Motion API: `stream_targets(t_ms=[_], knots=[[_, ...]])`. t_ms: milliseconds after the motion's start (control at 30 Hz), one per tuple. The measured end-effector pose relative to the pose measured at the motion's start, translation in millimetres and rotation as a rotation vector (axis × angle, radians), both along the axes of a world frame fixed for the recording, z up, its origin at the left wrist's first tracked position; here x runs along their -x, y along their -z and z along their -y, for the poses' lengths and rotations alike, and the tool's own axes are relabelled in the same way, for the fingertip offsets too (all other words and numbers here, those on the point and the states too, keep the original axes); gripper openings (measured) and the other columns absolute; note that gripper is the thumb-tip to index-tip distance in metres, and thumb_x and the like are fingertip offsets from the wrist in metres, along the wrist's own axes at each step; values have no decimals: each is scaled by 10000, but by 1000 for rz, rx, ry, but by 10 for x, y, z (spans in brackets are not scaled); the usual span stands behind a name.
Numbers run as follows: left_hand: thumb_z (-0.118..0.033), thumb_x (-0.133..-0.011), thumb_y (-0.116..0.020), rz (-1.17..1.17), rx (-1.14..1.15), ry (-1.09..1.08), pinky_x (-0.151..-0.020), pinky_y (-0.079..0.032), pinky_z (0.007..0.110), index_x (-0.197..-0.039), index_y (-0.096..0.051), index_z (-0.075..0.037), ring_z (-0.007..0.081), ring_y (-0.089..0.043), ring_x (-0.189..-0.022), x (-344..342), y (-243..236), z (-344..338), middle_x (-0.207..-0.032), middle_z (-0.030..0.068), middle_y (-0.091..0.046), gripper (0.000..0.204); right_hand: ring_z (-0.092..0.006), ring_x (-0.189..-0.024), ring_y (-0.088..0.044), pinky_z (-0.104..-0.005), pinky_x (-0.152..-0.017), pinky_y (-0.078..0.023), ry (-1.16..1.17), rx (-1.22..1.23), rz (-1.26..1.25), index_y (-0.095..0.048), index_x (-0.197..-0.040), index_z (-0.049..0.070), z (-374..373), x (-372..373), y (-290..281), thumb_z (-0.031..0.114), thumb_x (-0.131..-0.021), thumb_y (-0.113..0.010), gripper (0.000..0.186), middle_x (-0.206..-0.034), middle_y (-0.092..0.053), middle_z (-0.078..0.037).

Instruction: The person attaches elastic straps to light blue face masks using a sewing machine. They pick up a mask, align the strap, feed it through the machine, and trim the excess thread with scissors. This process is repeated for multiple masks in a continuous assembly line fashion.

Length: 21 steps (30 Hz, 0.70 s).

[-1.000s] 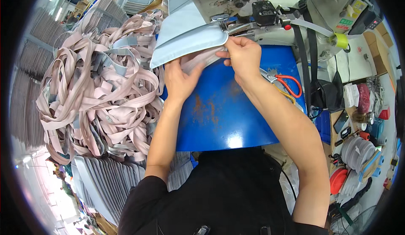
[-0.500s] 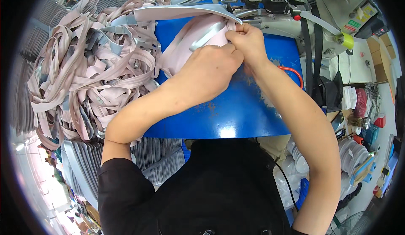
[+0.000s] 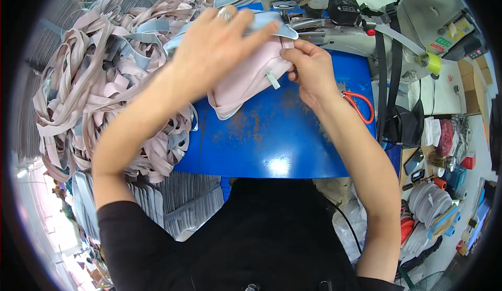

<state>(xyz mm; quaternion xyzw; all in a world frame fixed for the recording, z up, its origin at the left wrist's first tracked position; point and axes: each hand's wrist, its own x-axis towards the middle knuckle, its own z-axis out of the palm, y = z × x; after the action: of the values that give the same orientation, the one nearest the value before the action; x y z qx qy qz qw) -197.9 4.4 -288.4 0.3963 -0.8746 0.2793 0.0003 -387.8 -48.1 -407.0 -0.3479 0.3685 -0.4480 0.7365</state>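
My right hand (image 3: 314,71) pinches the right edge of a pink fabric piece (image 3: 251,74) between thumb and fingers. A pale, narrow tab (image 3: 273,80) sticks out from the pink fabric near its lower right edge. Along its far side lies a grey-blue curved panel (image 3: 280,25), its tip close to my right fingertips. Over the left part of that panel is my left hand (image 3: 217,43), slightly blurred, fingers stretched and apart, with a ring on one finger. It holds nothing that I can see; whether it touches the panel is hidden.
A large tangled heap of pink and grey strips (image 3: 112,87) borders the blue work surface (image 3: 261,150) on the left. Red-handled scissors (image 3: 361,105) lie at the right. Beyond stands a sewing machine (image 3: 418,9). Stacked grey panels (image 3: 191,199) sit below the near edge.
My left hand has left the spot beside my right hand and swung up and left over the panel. The pink piece has swung round, showing its tab. My right hand keeps its pinch.
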Motion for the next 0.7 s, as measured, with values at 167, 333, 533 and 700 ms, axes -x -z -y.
stream_targets(t_ms=[167, 333, 533, 700], knots=[[-49, -865, -593, 317, -230, 118, -649, -580, 369, -1529, -515, -271, 249, -696, -755, -303, -260, 518, -966, 74, -583, 705, -63, -630, -565, -226, -510, -405, 19, -7, 34, -710, -1214, -32, -58, -3, -9, 19, -904, -710, 314, -873, -706, -32], [-135, -884, -623, 461, -238, 249, -627, -580, 364, -1409, -643, -168, 232, -715, -731, -135, -493, 647, -976, 83, -639, 526, -91, -711, -655, -243, -578, -525, 15, -8, 15, -701, -1218, -37, -22, -4, 0, 36, -938, -711, 290, -937, -735, -66], [-161, -900, -645, 277, -429, 92, -584, -541, 470, -966, -723, 11, 355, -686, -669, 30, -517, 540, -800, 186, -663, 201, -134, -810, -726, -315, -710, -637, 56, -7, 83, -703, -1195, -35, 41, -75, 62, 72, -953, -731, 267, -1011, -752, -94], [-121, -903, -633, 318, -251, 5, -611, -586, 352, -1351, -654, -58, 254, -733, -726, 146, -260, 304, -921, 109, -677, 453, -95, -731, -651, -257, -639, -548, 139, 18, 158, -730, -1136, -62, 23, -122, 142, 50, -924, -754, 240, -889, -703, -26]])
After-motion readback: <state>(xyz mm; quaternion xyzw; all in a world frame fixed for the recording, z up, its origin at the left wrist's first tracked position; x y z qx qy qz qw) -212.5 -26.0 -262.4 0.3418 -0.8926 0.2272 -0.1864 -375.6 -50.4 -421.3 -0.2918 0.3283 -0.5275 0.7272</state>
